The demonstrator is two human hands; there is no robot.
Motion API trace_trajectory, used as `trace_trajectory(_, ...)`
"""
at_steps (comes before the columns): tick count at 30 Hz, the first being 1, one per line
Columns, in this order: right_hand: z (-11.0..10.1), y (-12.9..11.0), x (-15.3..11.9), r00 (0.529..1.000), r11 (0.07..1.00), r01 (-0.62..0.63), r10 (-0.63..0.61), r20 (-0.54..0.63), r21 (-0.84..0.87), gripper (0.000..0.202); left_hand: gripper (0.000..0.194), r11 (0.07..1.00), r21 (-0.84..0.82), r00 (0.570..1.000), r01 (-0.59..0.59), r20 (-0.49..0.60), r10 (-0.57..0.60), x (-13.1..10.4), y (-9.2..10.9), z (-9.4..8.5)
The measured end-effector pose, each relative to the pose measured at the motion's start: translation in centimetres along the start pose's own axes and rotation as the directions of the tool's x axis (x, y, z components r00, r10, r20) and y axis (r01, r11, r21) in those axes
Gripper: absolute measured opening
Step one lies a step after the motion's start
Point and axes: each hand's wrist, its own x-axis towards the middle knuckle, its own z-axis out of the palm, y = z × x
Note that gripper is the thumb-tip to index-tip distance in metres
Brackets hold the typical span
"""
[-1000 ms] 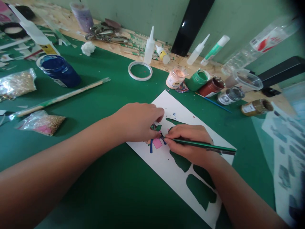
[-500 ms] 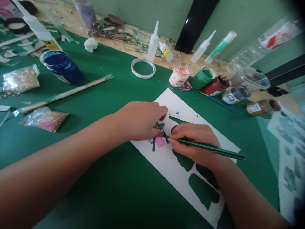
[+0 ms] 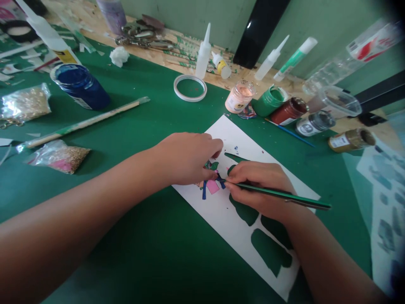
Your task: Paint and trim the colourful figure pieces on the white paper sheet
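Note:
A white sheet of paper (image 3: 218, 214) with cut-out openings lies on the green work surface. On it is a small painted piece (image 3: 212, 187) in pink, dark blue, green and peach. My left hand (image 3: 190, 156) reaches over from the left, fingers bent and thumb pressed on this piece, partly covering it. From the other side, my right hand (image 3: 261, 183) grips a thin green-and-black paintbrush (image 3: 284, 195) in a pinch. The brush's tip meets the dark blue part of the piece; its exact end is hard to make out.
Open paint jars stand behind the paper: peach (image 3: 239, 98), green (image 3: 270, 100), dark red (image 3: 289, 110), grey (image 3: 315, 123) and brown (image 3: 351, 140). A blue paint jar (image 3: 80, 86), tape roll (image 3: 190, 88), long stick (image 3: 91, 122) and bead bag (image 3: 60, 157) lie leftward.
The brush's back end has shifted slightly right, and my right hand has moved very little. My left hand keeps its hold on the painted piece. The view has tilted slightly.

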Motion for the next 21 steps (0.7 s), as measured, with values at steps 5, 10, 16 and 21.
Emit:
trace_trajectory(5,0.03,0.08,-0.07,0.999,0.999,-0.047,0.047,-0.004,0.003,0.012,0.033,1.0,0.011,1.0,-0.026,-0.002,0.026,-0.19,0.1,-0.06)
trace_trajectory(10,-0.12,0.15,-0.17,0.956,0.948,-0.275,0.288,-0.061,0.158,0.012,0.036,1.0,0.012,1.0,-0.022,0.015,0.021,-0.25,0.1,-0.13)
trace_trajectory(16,0.04,0.29,-0.2,0.979,0.98,-0.192,0.195,-0.055,0.061,0.01,0.035,1.0,0.01,1.0,-0.021,0.017,0.021,-0.34,0.08,-0.14)
trace_trajectory(21,0.09,0.36,-0.11,0.989,0.99,-0.14,0.141,-0.045,0.028,0.008,0.036,1.0,0.003,1.0,-0.013,0.018,0.013,-0.3,0.1,-0.17)
